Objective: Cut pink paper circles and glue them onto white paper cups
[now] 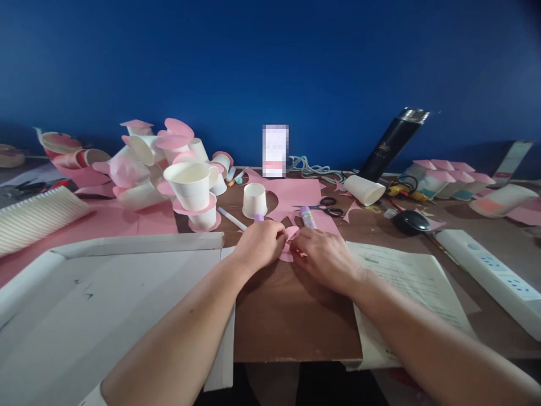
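Note:
A small pink paper piece (287,255) is between my two hands, low over the brown table. My left hand (264,243) has its fingers closed on the paper's left side. From the right, my right hand (323,256) pinches the same paper with curled fingers. The fingertips partly hide the paper. Just beyond my hands lie a glue stick with a purple cap (307,217), black-handled scissors (327,207) and a cut pink sheet (298,194). An upside-down white paper cup (254,201) stands behind my left hand.
Paper cups with pink discs (186,183) are piled at the left, behind a large white box lid (139,304). To the right are a printed booklet (409,282), a power strip (490,276), a black mouse (411,222), a tipped cup (364,190) and a leaning black flask (393,144).

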A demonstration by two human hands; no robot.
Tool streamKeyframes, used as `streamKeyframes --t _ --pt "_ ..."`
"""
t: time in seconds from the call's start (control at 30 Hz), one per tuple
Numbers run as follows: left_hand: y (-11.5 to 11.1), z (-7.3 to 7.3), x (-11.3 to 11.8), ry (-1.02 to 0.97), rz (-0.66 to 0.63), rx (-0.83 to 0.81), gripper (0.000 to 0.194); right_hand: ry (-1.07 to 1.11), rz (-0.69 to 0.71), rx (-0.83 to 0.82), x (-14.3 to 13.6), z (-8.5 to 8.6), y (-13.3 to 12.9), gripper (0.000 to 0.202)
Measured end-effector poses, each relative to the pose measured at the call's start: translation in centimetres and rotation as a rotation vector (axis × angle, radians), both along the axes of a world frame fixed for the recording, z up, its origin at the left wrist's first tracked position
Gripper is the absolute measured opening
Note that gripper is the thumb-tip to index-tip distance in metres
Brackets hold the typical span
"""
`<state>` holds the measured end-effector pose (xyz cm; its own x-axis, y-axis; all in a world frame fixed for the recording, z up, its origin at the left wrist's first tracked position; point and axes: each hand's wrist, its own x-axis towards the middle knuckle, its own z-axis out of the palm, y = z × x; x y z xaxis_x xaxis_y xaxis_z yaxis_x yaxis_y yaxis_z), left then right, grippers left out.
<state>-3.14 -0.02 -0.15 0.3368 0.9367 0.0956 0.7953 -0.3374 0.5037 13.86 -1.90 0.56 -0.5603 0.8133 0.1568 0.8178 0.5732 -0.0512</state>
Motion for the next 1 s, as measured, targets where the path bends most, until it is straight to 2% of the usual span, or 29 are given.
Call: streamKeyframes --t 0.13,0.23,0.3,0.33,0.4,0.43,0.47,0.5,0.57,0.63,0.7,0.77,0.87,0.93,1.0 --pt "0.2 -0.1 0.0 0.029 0.011 -0.002 0.045 0.443 -0.172 -0.144 2.9 0.2 1.9 0.016" --pt "0.3 -0.3 0.1 0.026 0.03 -0.017 0.048 0.624 -0.34 -0.161 6.1 0.8 3.7 0.025" --pt "0.2 -0.3 0.1 0.018 0.037 -0.036 0.047 0.612 -0.572 0.079 7.7 1.2 4.4 0.027" --pt "0.1 -0.3 0.2 0.018 0.037 -0.03 0.047 0.602 -0.668 0.235 8.1 1.3 4.5 0.037" --pt "-0.2 0.0 0.3 0.044 0.031 0.047 0.046 0.639 -0.708 0.41 8.1 1.5 4.4 0.057" --pt "-0.4 0.2 0.4 0.069 0.027 0.112 0.043 0.701 -0.659 0.4 7.6 1.5 4.2 0.058" --pt "-0.5 0.5 0.4 0.098 0.024 0.19 0.04 0.778 -0.592 0.311 7.0 1.4 3.9 0.05" --pt "-0.7 0.8 0.4 0.123 0.016 0.264 0.036 0.861 -0.519 0.116 6.3 1.4 3.6 0.042" --pt "-1.0 1.3 0.3 0.154 -0.001 0.391 0.029 0.997 -0.38 -0.38 4.7 1.1 3.1 0.048" --pt "-1.3 1.6 0.3 0.163 -0.018 0.498 0.023 1.117 -0.347 -0.724 3.4 0.9 2.7 0.055" --pt "-1.4 1.7 0.3 0.166 -0.037 0.591 0.018 1.176 -0.359 -0.937 2.5 0.7 2.5 0.058" --pt "-1.5 1.5 0.4 0.169 -0.063 0.646 0.016 1.265 -0.335 -1.022 2.1 0.6 2.3 0.054" --pt "-1.5 1.3 0.7 0.097 -0.082 0.69 0.021 1.377 -0.315 -1.004 1.9 0.5 2.2 0.039" --pt "-1.5 1.2 0.8 -0.034 -0.008 0.719 0.028 1.422 -0.301 -0.942 1.9 0.5 2.2 0.034" --pt "-1.4 1.2 0.8 -0.208 0.146 0.712 0.032 1.453 -0.283 -0.86 2.1 0.5 2.2 0.031"
